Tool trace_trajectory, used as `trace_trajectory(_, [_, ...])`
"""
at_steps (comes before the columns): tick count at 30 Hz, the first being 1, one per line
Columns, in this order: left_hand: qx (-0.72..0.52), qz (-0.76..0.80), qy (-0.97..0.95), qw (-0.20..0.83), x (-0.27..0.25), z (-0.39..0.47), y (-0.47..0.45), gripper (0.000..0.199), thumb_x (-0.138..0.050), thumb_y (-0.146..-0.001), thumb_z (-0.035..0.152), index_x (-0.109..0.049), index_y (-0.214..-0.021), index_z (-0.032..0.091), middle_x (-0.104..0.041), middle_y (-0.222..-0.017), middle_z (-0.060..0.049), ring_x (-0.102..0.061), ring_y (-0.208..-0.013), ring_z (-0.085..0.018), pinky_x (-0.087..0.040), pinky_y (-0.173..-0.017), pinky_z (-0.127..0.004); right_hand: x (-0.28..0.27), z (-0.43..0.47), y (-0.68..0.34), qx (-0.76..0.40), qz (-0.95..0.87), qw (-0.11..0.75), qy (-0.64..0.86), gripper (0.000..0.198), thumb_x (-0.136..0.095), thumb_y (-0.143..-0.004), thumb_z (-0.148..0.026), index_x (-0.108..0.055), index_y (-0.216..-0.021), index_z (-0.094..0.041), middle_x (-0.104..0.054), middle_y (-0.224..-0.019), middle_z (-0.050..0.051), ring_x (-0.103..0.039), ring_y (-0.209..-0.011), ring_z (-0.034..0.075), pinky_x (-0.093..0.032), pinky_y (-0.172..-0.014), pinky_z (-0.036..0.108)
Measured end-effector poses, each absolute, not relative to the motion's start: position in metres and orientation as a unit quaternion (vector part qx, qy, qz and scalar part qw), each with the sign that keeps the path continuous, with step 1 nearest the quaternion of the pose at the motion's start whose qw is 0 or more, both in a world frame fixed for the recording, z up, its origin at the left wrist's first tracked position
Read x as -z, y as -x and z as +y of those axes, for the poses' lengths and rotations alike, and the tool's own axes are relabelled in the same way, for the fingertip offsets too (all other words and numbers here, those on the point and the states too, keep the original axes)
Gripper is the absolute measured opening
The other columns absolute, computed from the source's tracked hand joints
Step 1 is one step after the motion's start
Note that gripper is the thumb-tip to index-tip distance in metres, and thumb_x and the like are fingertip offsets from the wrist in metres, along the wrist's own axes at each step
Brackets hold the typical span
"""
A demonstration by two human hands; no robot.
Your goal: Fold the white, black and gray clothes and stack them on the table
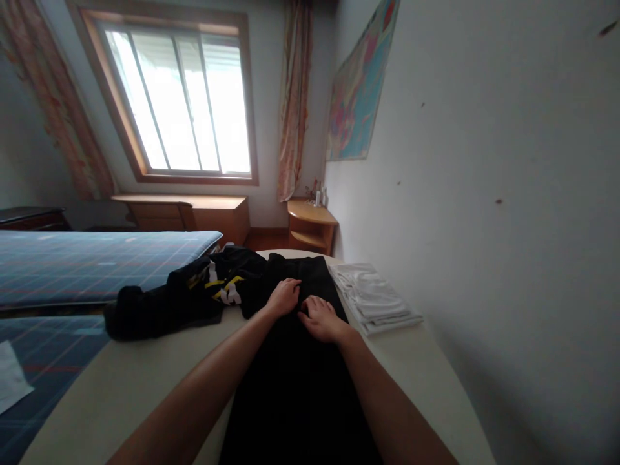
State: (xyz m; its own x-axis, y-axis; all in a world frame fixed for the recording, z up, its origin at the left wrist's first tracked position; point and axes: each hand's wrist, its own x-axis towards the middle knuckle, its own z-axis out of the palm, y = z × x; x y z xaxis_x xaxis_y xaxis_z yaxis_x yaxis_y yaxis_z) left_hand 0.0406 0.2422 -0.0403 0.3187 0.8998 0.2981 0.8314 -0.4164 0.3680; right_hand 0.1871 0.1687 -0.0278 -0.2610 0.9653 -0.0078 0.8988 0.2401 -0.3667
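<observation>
A pair of black trousers (pixel 300 387), by its long shape, lies lengthwise on the round white table (pixel 159 381), its far end near the table's back edge. My left hand (pixel 285 296) rests on the upper part of the cloth, fingers lying together and pointing right. Slightly nearer and to the right, my right hand (pixel 322 318) lies on the same cloth with its fingers apart and loosely bent. Neither hand visibly lifts the fabric. Left of the trousers sits a crumpled black garment (pixel 155 310) with yellow and white marks.
Folded white cloth (pixel 372 294) lies at the table's right, near the wall. Beds with blue plaid mattresses (pixel 97 265) stand to the left, a white sheet of paper (pixel 12 374) on the nearer one. A desk (pixel 217 210) and corner shelf (pixel 310 213) stand beyond.
</observation>
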Motion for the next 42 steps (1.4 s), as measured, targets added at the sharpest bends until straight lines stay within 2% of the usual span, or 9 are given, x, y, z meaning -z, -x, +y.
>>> trace_trajectory(2, [-0.227, 0.521, -0.82, 0.069, 0.038, 0.235, -0.034, 0.044, -0.035, -0.097, 0.016, -0.06, -0.133, 0.014, -0.06, -0.138, -0.01, -0.056, -0.125, -0.017, -0.04, -0.109, -0.029, 0.033, 0.167, -0.189, -0.174, -0.783, 0.087, 0.59, 0.042, -0.039, -0.099, -0.041, -0.053, -0.133, -0.021, -0.035, -0.157, 0.011, -0.024, -0.147, 0.03, -0.018, -0.116, 0.053])
trace_trajectory(4, [-0.217, 0.512, -0.829, 0.062, 0.038, 0.223, -0.027, 0.044, -0.038, -0.097, 0.019, -0.057, -0.136, 0.015, -0.056, -0.143, -0.011, -0.051, -0.132, -0.02, -0.037, -0.113, -0.034, 0.038, 0.164, -0.187, -0.179, -0.784, 0.071, 0.59, 0.049, -0.034, -0.1, -0.044, -0.045, -0.143, -0.022, -0.021, -0.164, 0.008, -0.009, -0.151, 0.029, -0.009, -0.118, 0.056])
trace_trajectory(6, [-0.201, 0.515, -0.832, 0.05, 0.04, 0.206, -0.02, 0.045, -0.043, -0.096, 0.025, -0.054, -0.139, 0.016, -0.05, -0.147, -0.013, -0.044, -0.139, -0.025, -0.032, -0.116, -0.043, 0.041, 0.162, -0.185, -0.164, -0.785, 0.067, 0.594, 0.054, -0.032, -0.1, -0.046, -0.039, -0.149, -0.022, -0.015, -0.165, 0.007, -0.003, -0.152, 0.03, -0.005, -0.118, 0.058])
trace_trajectory(12, [-0.158, 0.53, -0.833, 0.007, 0.055, 0.142, -0.007, 0.052, -0.046, -0.096, 0.037, -0.046, -0.146, 0.021, -0.036, -0.157, -0.013, -0.029, -0.147, -0.031, -0.024, -0.118, -0.052, 0.034, 0.149, -0.189, -0.146, -0.807, 0.075, 0.568, 0.05, -0.028, -0.103, -0.039, -0.042, -0.148, -0.026, -0.022, -0.163, 0.006, -0.01, -0.151, 0.028, -0.011, -0.119, 0.054])
trace_trajectory(16, [-0.146, 0.524, -0.839, 0.009, 0.062, 0.106, -0.003, 0.059, -0.048, -0.095, 0.049, -0.041, -0.15, 0.026, -0.027, -0.161, -0.011, -0.021, -0.149, -0.034, -0.019, -0.118, -0.057, 0.036, 0.122, -0.199, -0.115, -0.826, 0.073, 0.547, 0.054, -0.031, -0.102, -0.037, -0.032, -0.154, -0.023, -0.02, -0.163, 0.007, -0.012, -0.151, 0.03, -0.012, -0.119, 0.055])
trace_trajectory(19, [-0.137, 0.536, -0.833, 0.02, 0.063, 0.094, -0.004, 0.058, -0.044, -0.097, 0.05, -0.04, -0.151, 0.028, -0.028, -0.161, -0.01, -0.02, -0.149, -0.034, -0.021, -0.118, -0.056, 0.041, 0.091, -0.199, -0.078, -0.829, 0.08, 0.547, 0.059, -0.036, -0.1, -0.041, -0.031, -0.155, -0.02, -0.018, -0.163, 0.008, -0.011, -0.151, 0.033, -0.011, -0.119, 0.057])
trace_trajectory(25, [-0.141, 0.546, -0.826, 0.022, 0.056, 0.091, -0.006, 0.055, -0.043, -0.098, 0.046, -0.043, -0.149, 0.025, -0.031, -0.159, -0.011, -0.024, -0.148, -0.033, -0.022, -0.118, -0.054, 0.039, 0.031, -0.185, -0.096, -0.835, 0.074, 0.536, 0.06, -0.034, -0.101, -0.042, -0.03, -0.155, -0.018, -0.019, -0.162, 0.009, -0.012, -0.151, 0.032, -0.011, -0.12, 0.055])
trace_trajectory(33, [-0.087, 0.474, -0.874, 0.061, 0.054, 0.045, 0.016, 0.06, -0.037, -0.099, 0.051, -0.032, -0.154, 0.026, -0.019, -0.163, -0.009, -0.012, -0.15, -0.034, -0.018, -0.118, -0.057, 0.032, -0.021, -0.188, -0.143, -0.867, 0.061, 0.474, 0.072, -0.032, -0.099, -0.06, -0.023, -0.157, -0.018, -0.012, -0.163, 0.009, -0.008, -0.152, 0.029, -0.008, -0.123, 0.051])
trace_trajectory(42, [-0.127, 0.451, -0.88, 0.079, 0.052, 0.036, 0.019, 0.058, -0.044, -0.097, 0.05, -0.037, -0.151, 0.03, -0.027, -0.161, -0.005, -0.017, -0.15, -0.032, -0.017, -0.119, -0.056, 0.023, -0.024, -0.183, -0.144, -0.861, 0.061, 0.484, 0.076, -0.032, -0.097, -0.064, -0.027, -0.156, -0.017, -0.016, -0.164, 0.011, -0.01, -0.152, 0.028, -0.007, -0.123, 0.051])
